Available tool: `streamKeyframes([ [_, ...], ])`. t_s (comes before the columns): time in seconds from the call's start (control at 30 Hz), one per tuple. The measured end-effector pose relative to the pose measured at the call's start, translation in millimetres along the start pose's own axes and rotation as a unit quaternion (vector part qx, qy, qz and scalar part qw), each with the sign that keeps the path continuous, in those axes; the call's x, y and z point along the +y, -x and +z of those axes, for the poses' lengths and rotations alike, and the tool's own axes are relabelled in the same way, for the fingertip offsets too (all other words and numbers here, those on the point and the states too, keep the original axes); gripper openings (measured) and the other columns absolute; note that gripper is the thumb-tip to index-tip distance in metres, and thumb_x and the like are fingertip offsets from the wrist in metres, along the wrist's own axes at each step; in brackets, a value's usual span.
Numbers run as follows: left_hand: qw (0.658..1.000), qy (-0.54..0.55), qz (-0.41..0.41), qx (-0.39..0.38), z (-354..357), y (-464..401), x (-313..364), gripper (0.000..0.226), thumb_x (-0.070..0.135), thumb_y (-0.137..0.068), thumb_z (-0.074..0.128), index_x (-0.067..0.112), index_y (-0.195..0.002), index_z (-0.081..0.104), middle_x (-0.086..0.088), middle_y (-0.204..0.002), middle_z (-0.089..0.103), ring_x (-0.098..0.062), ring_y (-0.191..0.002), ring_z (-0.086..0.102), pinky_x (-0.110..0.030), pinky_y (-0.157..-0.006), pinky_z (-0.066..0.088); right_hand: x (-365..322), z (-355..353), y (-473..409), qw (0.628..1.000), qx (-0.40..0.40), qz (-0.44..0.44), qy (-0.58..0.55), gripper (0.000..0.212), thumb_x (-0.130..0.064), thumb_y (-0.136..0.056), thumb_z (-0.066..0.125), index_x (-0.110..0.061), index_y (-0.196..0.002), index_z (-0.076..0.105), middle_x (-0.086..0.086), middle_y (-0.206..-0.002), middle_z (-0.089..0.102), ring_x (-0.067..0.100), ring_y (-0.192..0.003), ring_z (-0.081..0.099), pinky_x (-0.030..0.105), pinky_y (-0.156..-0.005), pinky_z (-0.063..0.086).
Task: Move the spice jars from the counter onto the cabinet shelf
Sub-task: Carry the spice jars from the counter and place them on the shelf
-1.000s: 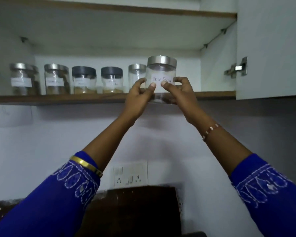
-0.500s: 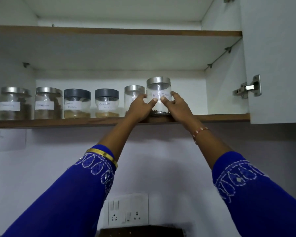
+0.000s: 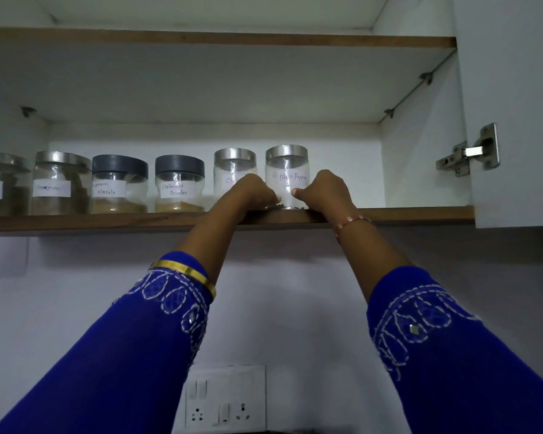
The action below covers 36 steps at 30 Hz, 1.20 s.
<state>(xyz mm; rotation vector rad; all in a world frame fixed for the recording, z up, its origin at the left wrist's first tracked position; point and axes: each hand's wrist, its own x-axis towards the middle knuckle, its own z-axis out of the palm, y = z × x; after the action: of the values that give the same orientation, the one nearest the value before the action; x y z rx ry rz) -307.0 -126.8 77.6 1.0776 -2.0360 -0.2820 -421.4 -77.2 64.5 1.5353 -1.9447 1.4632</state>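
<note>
The clear black pepper jar (image 3: 286, 164) with a steel lid stands upright on the wooden cabinet shelf (image 3: 107, 221), at the right end of a row of spice jars. My left hand (image 3: 252, 195) and my right hand (image 3: 325, 192) grip its lower part from either side, thumbs on the front of the glass. Right beside it on the left is a similar steel-lidded jar (image 3: 234, 166), its label partly hidden by my left hand. Further left stand the coriander powder jar (image 3: 179, 184) and the garam masala jar (image 3: 119, 184), both with dark lids.
Two more steel-lidded jars (image 3: 60, 180) are at the shelf's left end. The open cabinet door (image 3: 514, 89) with its hinge (image 3: 470, 155) is on the right, an upper shelf (image 3: 201, 37) overhead. A switch and socket panel (image 3: 226, 399) is on the wall below.
The black pepper jar went from in front of the shelf edge onto the shelf and back, in line with the other jars. Both hands slid down to its base.
</note>
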Motion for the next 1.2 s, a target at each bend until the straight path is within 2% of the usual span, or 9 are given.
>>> streamKeyframes([
  [0.13,0.999,-0.024,0.024,0.003,0.5,-1.9,-1.8,0.043,0.016,-0.091,0.054,-0.004,-0.129,0.047,-0.018,-0.131,0.053,-0.020,-0.099,0.047,-0.019,-0.063,0.035,4.4,2.1,-8.3,1.000,-0.013,0.000,0.025,0.022,-0.019,-0.086,0.062,-0.002,-0.098,0.056,0.018,-0.118,0.062,0.031,-0.107,0.058,0.024,-0.052,0.032],
  [0.23,0.999,0.011,0.034,0.028,3.8,-0.1,-4.7,0.029,0.011,-0.089,0.053,0.000,-0.116,0.054,-0.018,-0.122,0.058,-0.029,-0.108,0.058,-0.032,-0.090,0.047,7.0,2.0,-10.4,1.000,-0.006,0.007,0.005,0.036,-0.019,-0.085,0.062,-0.012,-0.061,0.036,0.015,-0.099,0.063,0.026,-0.088,0.054,0.018,-0.045,0.025],
  [0.33,0.997,-0.016,0.043,0.064,8.8,4.1,-6.5,0.043,0.012,-0.090,0.051,0.005,-0.132,0.047,-0.014,-0.137,0.051,-0.027,-0.124,0.051,-0.033,-0.104,0.038,6.9,0.4,-1.2,1.000,0.005,0.005,0.001,0.039,-0.018,-0.086,0.059,-0.013,-0.058,0.033,0.005,-0.069,0.048,0.025,-0.082,0.047,0.018,-0.045,0.025],
  [0.43,0.990,-0.039,0.066,0.119,17.0,18.3,-8.1,0.041,0.015,-0.091,0.047,0.009,-0.131,0.048,-0.011,-0.133,0.055,-0.025,-0.123,0.050,-0.032,-0.100,0.039,5.3,2.6,22.9,0.998,0.004,-0.054,0.025,0.018,-0.017,-0.091,0.053,-0.001,-0.094,0.060,0.013,-0.097,0.064,0.032,-0.101,0.055,0.026,-0.075,0.045],
  [0.5,0.983,-0.083,0.085,0.142,24.2,35.4,-8.7,0.033,0.017,-0.095,0.040,0.006,-0.121,0.055,-0.015,-0.122,0.061,-0.028,-0.114,0.055,-0.035,-0.096,0.039,12.9,11.2,41.9,0.990,0.035,-0.113,0.077,0.036,-0.020,-0.095,0.046,0.003,-0.123,0.054,0.019,-0.127,0.057,0.033,-0.122,0.046,0.031,-0.102,0.033],
  [0.6,0.969,-0.157,0.122,0.149,36.6,61.0,-19.5,0.035,0.020,-0.095,0.037,0.005,-0.122,0.054,-0.017,-0.124,0.059,-0.033,-0.122,0.047,-0.045,-0.113,0.021,34.8,28.1,74.0,0.969,0.076,-0.185,0.148,0.053,-0.020,-0.095,0.046,0.001,-0.141,0.034,0.023,-0.150,0.031,0.035,-0.143,0.021,0.037,-0.119,0.010],
  [0.77,0.981,0.012,0.155,0.116,70.2,144.1,-51.8,0.049,0.014,-0.098,0.035,0.007,-0.145,0.024,-0.015,-0.157,0.015,-0.026,-0.147,0.008,-0.036,-0.119,0.001,82.0,46.4,153.5,0.966,0.010,-0.197,0.167,0.066,-0.024,-0.096,0.045,-0.003,-0.149,0.011,0.016,-0.158,0.007,0.030,-0.148,0.003,0.037,-0.117,-0.004],
  [0.87,0.987,0.062,0.126,0.082,96.7,205.0,-74.5,0.046,0.013,-0.099,0.033,0.011,-0.144,0.028,-0.009,-0.157,0.017,-0.021,-0.147,0.008,-0.029,-0.118,0.002,108.7,52.8,214.5,0.978,-0.020,-0.158,0.132,0.065,-0.032,-0.094,0.036,-0.007,-0.149,0.012,0.013,-0.159,0.006,0.028,-0.148,0.003,0.033,-0.116,-0.004],
  [1.2,0.984,0.153,0.006,-0.092,183.7,363.5,-153.5,0.044,0.012,-0.097,0.039,0.009,-0.141,0.035,-0.012,-0.153,0.027,-0.022,-0.145,0.018,-0.041,-0.120,0.014,189.6,70.1,422.4,0.989,-0.121,0.086,0.025,0.058,-0.030,-0.095,0.046,-0.012,-0.146,0.028,0.008,-0.157,0.020,0.024,-0.147,0.013,0.031,-0.116,0.013],
])
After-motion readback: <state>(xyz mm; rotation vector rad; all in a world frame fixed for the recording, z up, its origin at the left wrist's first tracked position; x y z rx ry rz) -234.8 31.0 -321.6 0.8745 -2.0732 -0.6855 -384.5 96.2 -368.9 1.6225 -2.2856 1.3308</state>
